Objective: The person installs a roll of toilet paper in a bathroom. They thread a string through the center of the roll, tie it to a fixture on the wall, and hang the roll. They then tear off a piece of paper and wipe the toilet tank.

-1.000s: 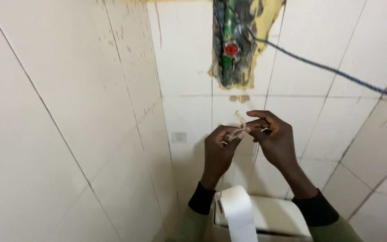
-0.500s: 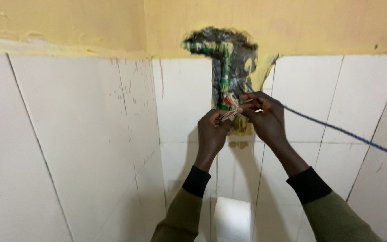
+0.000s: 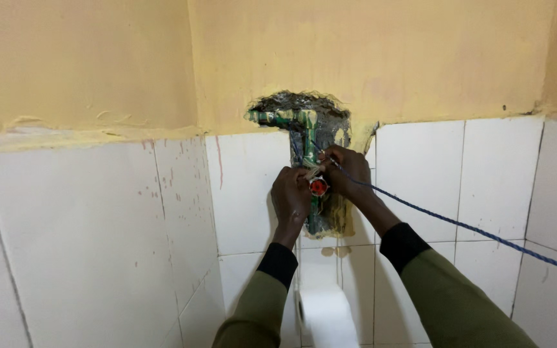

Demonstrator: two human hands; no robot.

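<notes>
Both my hands are raised to a broken-open hole in the tiled wall, where a green pipe runs down from a tee. A red round fitting sits on the pipe between my hands. My left hand pinches a tuft of pale fibre strands just above the red fitting. My right hand grips the same strands from the right side, its fingers curled against the pipe. Both wrists wear dark cuffs and olive sleeves.
A blue twisted rope runs from the pipe down to the right edge. White tiles cover the lower walls, yellow paint the upper part. A white roll of paper sits below, between my arms. A side wall stands close at left.
My hands rose from chest height, where they twisted the fibre strands, up to the pipe in the wall hole. The view tilted upward, so the toilet tank dropped out of sight.
</notes>
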